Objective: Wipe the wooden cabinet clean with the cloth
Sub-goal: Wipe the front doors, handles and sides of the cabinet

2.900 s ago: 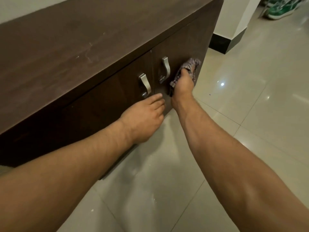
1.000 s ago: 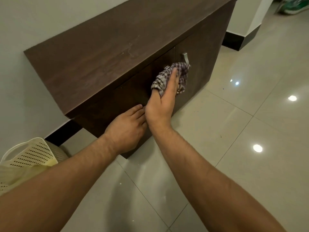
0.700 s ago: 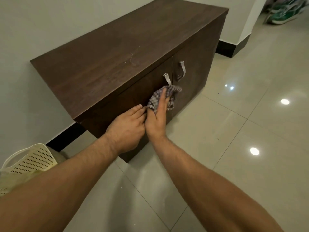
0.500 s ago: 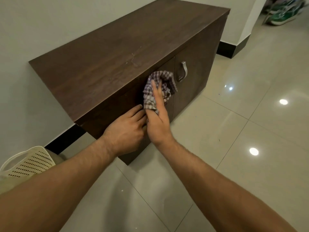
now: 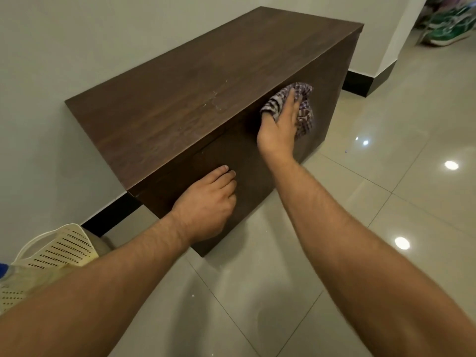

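Pressing checked cloth (image 5: 305, 115) on cabinet (image 5: 206, 86) front with flat right hand (image 5: 279, 127), resting flat, empty left hand (image 5: 208, 202) below. Cannot tell cream basket (image 5: 64, 251) contents.

I count one cabinet (image 5: 206, 86), one cloth (image 5: 306, 117) on its front, two hands there, my left hand (image 5: 208, 202) and right hand (image 5: 279, 127), one basket (image 5: 64, 248) left of the cabinet, and shoes (image 5: 448, 29) beyond its far end, too blurred to count.
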